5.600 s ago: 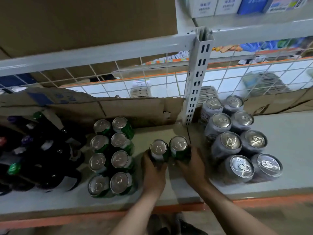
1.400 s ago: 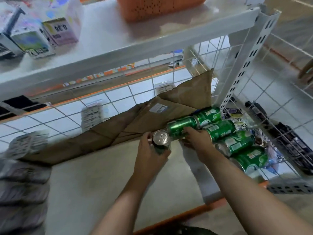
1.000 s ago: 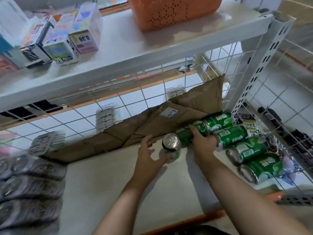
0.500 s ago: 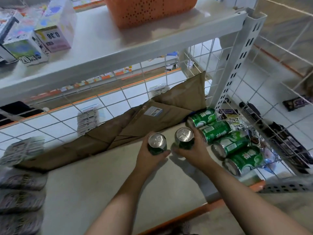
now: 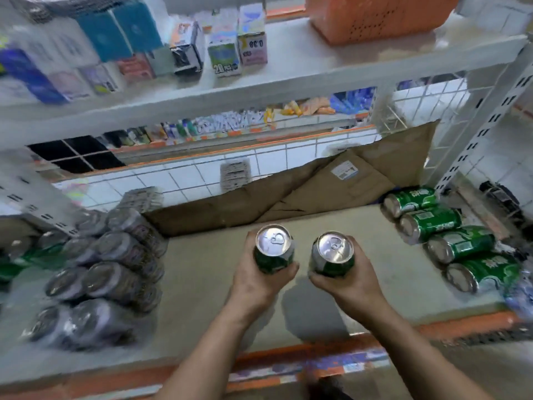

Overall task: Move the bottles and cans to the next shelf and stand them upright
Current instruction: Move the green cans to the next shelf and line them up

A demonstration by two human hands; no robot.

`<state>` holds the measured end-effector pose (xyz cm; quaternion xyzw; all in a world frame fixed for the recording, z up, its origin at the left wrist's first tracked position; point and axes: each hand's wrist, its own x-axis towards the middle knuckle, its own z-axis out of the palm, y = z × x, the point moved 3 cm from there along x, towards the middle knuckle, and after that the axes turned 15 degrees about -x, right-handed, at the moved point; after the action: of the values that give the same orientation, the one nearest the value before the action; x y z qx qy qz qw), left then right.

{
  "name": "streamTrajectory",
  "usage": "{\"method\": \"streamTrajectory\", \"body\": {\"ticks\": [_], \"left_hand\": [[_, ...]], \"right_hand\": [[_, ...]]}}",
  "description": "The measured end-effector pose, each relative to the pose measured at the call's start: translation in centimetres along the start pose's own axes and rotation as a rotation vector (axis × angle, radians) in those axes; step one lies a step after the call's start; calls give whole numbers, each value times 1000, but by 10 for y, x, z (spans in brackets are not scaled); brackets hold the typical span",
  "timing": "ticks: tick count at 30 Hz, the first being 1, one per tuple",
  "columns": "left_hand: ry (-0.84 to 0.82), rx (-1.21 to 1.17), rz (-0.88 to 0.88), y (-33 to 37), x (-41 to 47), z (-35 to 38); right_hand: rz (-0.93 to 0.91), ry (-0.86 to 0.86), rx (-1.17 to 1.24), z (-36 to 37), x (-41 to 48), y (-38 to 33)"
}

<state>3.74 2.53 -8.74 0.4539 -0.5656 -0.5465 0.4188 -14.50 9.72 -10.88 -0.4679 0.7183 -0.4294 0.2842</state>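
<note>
Here I have the grey shelf (image 5: 202,284) spread wide below me, with the upper shelf (image 5: 317,62) above it carrying an orange basket (image 5: 375,15) and a row of small boxes (image 5: 225,53), much of that smeared by blur. Flattened cardboard (image 5: 317,192) leans along the back of the lower shelf against the wire grid. On the left stands a block of silver cans (image 5: 106,269), too blurred for me to count. On the right, by the upright post (image 5: 484,125), four green cans (image 5: 450,238) lie on their sides in a row running front to back, each just beside the next, their ends turned toward the middle of the shelf.

My left hand (image 5: 259,281) is wrapped round the body of one green can, the left can (image 5: 274,249), fingers curled under and behind it, thumb on the near side. My right hand (image 5: 349,287) grips a second one, the right can (image 5: 333,254), the same way. Both cans are upright with their silver tops and pull tabs facing me, the right one tipped a little toward the left. They sit near each other without touching, over the bare middle of the shelf. I cannot tell whether their bases touch the shelf or hang above it.
</note>
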Motion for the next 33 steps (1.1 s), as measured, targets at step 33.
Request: {"method": "streamTrajectory", "body": {"ticks": [33], "left_hand": [[408,-162,-77,-89,-137,-540]], "right_hand": [[-14,-203,12,495,-197,-229]]}}
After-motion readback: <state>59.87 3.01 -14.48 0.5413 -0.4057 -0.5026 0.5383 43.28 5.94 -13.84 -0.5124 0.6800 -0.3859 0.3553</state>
